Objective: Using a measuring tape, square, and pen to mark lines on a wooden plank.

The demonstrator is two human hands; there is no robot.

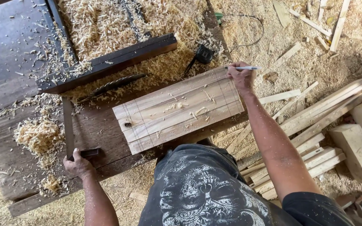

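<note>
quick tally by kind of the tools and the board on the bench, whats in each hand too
pale marked board: 1
pen, in right hand: 1
metal try square, under left hand: 1
tape measure: 1
saw blade: 1
total: 5

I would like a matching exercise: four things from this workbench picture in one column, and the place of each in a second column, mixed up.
Things:
1. pen
2. try square
3. tape measure
4. pale board

Places:
A. lying flat in the middle of the bench, with pencil lines near both ends
B. in the right hand, at the board's far right corner
C. on the shavings beyond the board
D. under the left hand, at the bench's near edge

Pairs: 1-B, 2-D, 3-C, 4-A
</note>
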